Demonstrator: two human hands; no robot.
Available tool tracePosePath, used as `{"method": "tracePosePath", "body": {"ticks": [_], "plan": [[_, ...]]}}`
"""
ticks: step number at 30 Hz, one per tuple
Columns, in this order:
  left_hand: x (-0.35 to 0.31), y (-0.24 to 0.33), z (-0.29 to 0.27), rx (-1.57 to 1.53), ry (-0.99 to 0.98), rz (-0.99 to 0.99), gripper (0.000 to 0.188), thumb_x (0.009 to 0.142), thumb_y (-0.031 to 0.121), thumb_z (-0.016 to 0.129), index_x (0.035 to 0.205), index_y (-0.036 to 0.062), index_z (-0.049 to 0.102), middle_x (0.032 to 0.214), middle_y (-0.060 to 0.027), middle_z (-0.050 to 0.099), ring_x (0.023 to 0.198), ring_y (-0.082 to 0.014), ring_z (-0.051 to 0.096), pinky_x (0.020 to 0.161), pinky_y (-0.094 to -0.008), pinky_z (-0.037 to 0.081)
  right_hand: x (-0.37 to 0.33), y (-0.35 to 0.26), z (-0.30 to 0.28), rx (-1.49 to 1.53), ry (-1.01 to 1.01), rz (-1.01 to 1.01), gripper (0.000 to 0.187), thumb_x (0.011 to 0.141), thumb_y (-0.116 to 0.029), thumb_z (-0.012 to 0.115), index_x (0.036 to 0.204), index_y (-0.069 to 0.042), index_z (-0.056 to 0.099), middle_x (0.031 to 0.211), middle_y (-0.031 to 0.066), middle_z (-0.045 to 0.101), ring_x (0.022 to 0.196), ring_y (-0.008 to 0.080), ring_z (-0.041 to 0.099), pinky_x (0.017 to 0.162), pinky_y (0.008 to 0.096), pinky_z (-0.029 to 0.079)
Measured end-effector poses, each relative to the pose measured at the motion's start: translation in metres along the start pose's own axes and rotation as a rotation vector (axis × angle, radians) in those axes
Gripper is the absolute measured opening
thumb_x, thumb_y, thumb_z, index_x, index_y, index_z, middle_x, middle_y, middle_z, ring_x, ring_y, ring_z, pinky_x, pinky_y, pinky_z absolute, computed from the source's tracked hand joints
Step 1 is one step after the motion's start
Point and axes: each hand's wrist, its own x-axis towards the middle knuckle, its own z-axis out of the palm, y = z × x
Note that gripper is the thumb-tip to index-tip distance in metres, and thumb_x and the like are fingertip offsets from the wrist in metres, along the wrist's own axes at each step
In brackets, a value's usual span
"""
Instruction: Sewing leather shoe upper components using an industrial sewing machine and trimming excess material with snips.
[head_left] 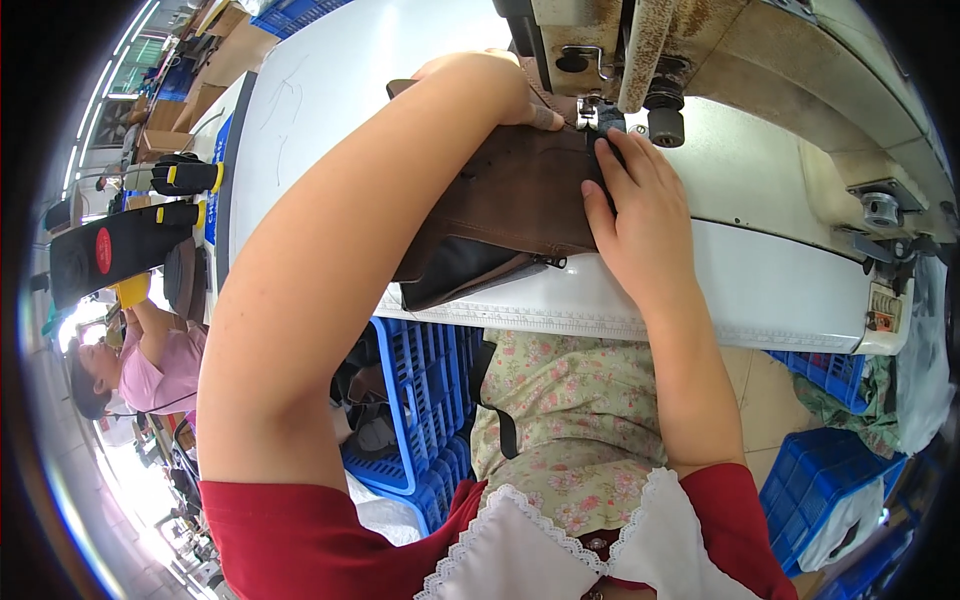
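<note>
A brown leather-like bag piece (510, 190) lies on the sewing machine bed, its far part at the metal presser foot (588, 112). Along its lower edge runs an opening with dark lining and a zipper (550, 262). My left hand (515, 90) reaches round to the left of the foot and grips the brown piece; a grey wrap circles one finger, and the other fingers are partly hidden. Flat on the right edge of the piece, over a black strip (592, 165), rests my right hand (645, 195), thumb and fingers apart.
The machine's worn arm (780, 60) overhangs the white table (330, 130), whose front edge carries a ruler strip. Blue crates (425, 390) stand below on the left, and another blue crate (825, 490) sits at lower right. A person in pink (160, 370) is at far left.
</note>
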Motion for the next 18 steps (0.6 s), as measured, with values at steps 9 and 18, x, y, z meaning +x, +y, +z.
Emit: {"method": "tracePosePath", "body": {"ticks": [9,18], "plan": [[-0.01,0.007,-0.008,0.014,-0.034,-0.061,0.068,0.076,0.074,0.062,0.131,0.0328,0.062,0.125,-0.0079,0.066,0.117,-0.0264,0.061,0.1,-0.04,0.046,0.0,0.003,0.0,0.0,0.031,-0.022,0.037,0.088,-0.02,0.062,0.117,0.004,0.064,0.124,0.0167,0.059,0.121,0.0349,0.051,0.105,0.0472,0.04],[-0.007,0.01,-0.007,0.096,-0.041,-0.089,0.067,0.075,0.078,0.06,0.126,0.036,0.065,0.12,-0.0074,0.069,0.114,-0.0248,0.064,0.097,-0.0398,0.048,-0.001,0.001,0.0,-0.003,0.017,-0.024,0.037,0.089,-0.02,0.062,0.118,0.003,0.064,0.122,0.0158,0.06,0.12,0.0349,0.052,0.103,0.0465,0.041]]}}
